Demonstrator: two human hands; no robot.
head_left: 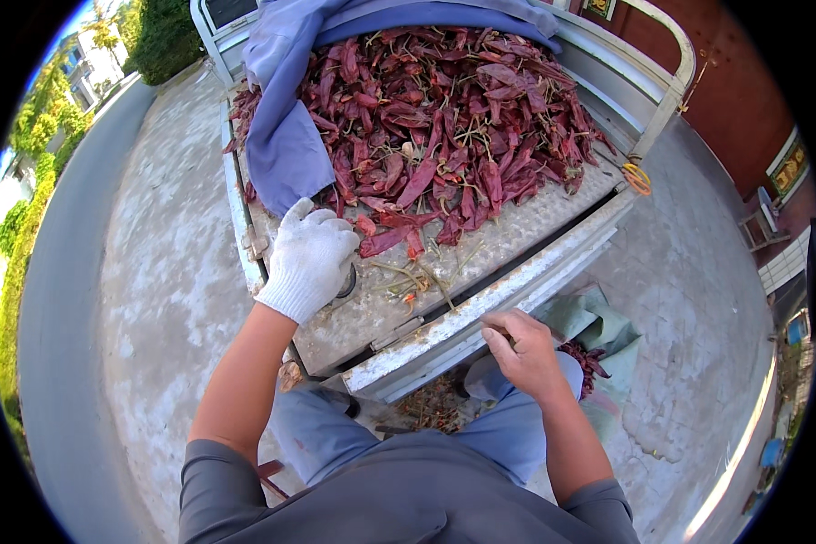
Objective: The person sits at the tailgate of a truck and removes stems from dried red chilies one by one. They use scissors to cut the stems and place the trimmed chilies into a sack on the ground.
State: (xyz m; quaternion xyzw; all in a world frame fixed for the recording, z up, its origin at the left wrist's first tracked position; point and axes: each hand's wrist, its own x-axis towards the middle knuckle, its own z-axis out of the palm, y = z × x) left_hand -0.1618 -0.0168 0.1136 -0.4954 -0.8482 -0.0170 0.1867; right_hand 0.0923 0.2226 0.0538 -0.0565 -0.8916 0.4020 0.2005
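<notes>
A heap of dried red chili peppers [444, 136] lies on the worn metal bed [526, 231] of a small truck. My left hand [306, 263], in a white knitted glove, is at the near left edge of the heap, by the corner of a blue-purple cloth [290, 154]. Its fingers are bent, with their tips hidden; what they hold does not show. Part of a dark curved loop [348, 281] shows beside the glove. Bare, my right hand [521, 352] is over the bed's near edge, thumb and fingers drawn together; anything between them cannot be made out.
Loose stems [426, 281] lie on the near bed. The lowered metal edge [453, 340] is in front of my legs. A pale green sheet [598, 326] with more chilies [587, 363] is on the ground at right. An orange cord [637, 178] hangs at the bed's right corner.
</notes>
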